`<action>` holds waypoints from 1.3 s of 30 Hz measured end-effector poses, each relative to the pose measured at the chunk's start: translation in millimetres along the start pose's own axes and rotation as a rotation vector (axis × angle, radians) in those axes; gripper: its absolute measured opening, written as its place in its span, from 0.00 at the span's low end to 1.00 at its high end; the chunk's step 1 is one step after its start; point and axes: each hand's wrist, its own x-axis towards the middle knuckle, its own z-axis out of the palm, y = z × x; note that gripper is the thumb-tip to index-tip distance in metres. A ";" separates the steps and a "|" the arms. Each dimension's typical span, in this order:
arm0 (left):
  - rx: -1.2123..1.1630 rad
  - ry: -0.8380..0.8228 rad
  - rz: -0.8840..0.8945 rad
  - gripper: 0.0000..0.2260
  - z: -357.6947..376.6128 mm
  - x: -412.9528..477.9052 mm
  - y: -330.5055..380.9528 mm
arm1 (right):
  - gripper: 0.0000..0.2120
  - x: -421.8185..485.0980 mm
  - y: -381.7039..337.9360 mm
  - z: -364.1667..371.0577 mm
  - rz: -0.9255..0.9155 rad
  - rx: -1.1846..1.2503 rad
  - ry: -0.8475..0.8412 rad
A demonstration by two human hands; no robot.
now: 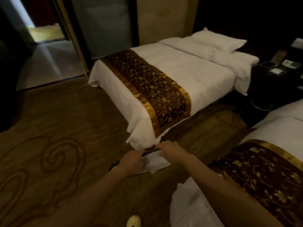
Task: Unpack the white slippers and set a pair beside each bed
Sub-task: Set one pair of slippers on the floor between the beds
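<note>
A flat pack of white slippers [155, 163] with a dark sole edge showing is held in front of me, above the carpet near the foot corner of the far bed [172, 74]. My left hand [131, 161] grips its left end. My right hand [170, 152] pinches its upper right edge. Whether the wrapper is open is too blurred to tell. The near bed [196, 208] fills the lower right, and my right forearm crosses over it.
Both beds carry brown and gold runners [147, 86]. A dark nightstand [277, 71] with small items stands between the bed heads, and a dark bin [260, 105] stands in front of it. Patterned carpet [57, 153] stretches left. An open doorway [47, 51] lies far left. A pale shoe tip [133, 222] shows at the bottom.
</note>
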 end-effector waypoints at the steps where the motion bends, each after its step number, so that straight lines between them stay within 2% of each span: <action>1: 0.010 -0.023 0.046 0.16 -8.8 23.7 2.7 | 0.14 13.1 11.8 -9.2 0.025 -0.016 0.005; 9: 0.129 -0.230 0.327 0.15 -43.4 200.0 58.7 | 0.15 73.8 130.9 -61.6 0.286 -0.021 -0.035; 14: 0.217 -0.321 0.422 0.15 -46.0 319.8 109.4 | 0.15 107.8 222.2 -87.9 0.404 0.013 -0.044; 20: 0.188 -0.369 0.480 0.13 -54.7 444.6 172.9 | 0.15 148.0 329.6 -140.1 0.453 0.027 -0.075; 24: 0.227 -0.399 0.531 0.16 -65.5 503.4 219.9 | 0.16 161.8 390.0 -177.0 0.482 0.020 -0.087; 27: 0.198 -0.433 0.555 0.13 -69.6 549.4 255.0 | 0.16 171.5 436.0 -199.5 0.496 -0.003 -0.077; 29: 0.108 -0.448 0.522 0.14 -66.7 581.3 279.0 | 0.15 175.4 468.5 -212.1 0.512 -0.037 0.003; 31: -0.019 -0.475 0.459 0.17 -56.9 612.3 304.2 | 0.19 177.7 503.3 -220.0 0.578 -0.026 0.153; 34: -0.347 -0.558 0.234 0.26 -32.5 655.6 339.8 | 0.37 182.6 553.3 -220.8 0.796 0.102 0.333; 36: -0.632 -0.628 0.059 0.25 -6.6 686.2 362.1 | 0.47 186.6 584.1 -207.3 0.961 0.251 0.388; 39: -0.936 -0.670 -0.176 0.22 39.1 724.1 386.8 | 0.56 192.3 616.6 -166.6 1.094 0.567 0.350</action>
